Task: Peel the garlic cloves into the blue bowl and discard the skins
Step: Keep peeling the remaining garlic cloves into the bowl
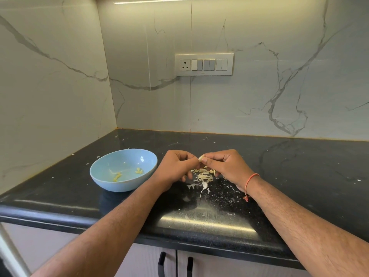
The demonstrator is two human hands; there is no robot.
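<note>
Both hands were mid-peel: the left hand (175, 166) and right hand (223, 166) pinched one garlic clove (201, 157) between them, above the skins (203, 174). Next, the bared clove probably belonged in the blue bowl (103, 178) left of the hands.

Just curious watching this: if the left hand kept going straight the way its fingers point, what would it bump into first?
Most likely the garlic clove pinched between both hands, then the right hand; the left hand points right, towards it.

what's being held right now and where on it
A garlic clove, pinched between the fingertips of both hands: left hand on its left end, right hand on its right end.
</note>
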